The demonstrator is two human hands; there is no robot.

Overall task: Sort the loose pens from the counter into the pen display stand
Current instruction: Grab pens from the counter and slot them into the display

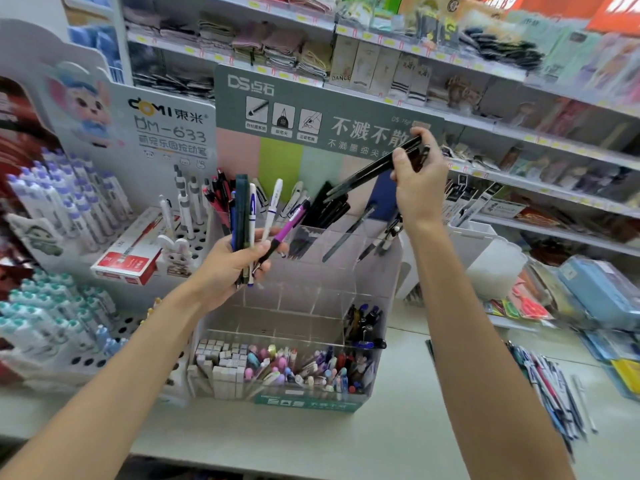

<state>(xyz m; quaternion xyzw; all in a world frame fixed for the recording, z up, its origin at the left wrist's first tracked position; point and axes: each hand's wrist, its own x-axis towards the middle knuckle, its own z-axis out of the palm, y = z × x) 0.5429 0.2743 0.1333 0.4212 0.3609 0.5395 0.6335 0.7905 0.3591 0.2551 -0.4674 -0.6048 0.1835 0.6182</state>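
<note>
A clear acrylic pen display stand [311, 292] with tiered compartments stands on the counter in front of me. My left hand [228, 268] grips a mixed bunch of pens [258, 216], dark, white and purple, in front of the stand's upper left. Raised above the stand's top right, my right hand [417, 183] pinches a few black pens [367, 174] whose tips slant down toward the top row, where other black pens [329, 207] stand. Loose pens [550, 389] lie in a pile on the counter at the right.
A white DOMI pen rack [86, 209] with a red box [130, 259] stands to the left. The stand's lowest tier holds erasers and coloured pens [284, 370]. A translucent bin [491, 265] and packaged goods sit at the right; stocked shelves run behind.
</note>
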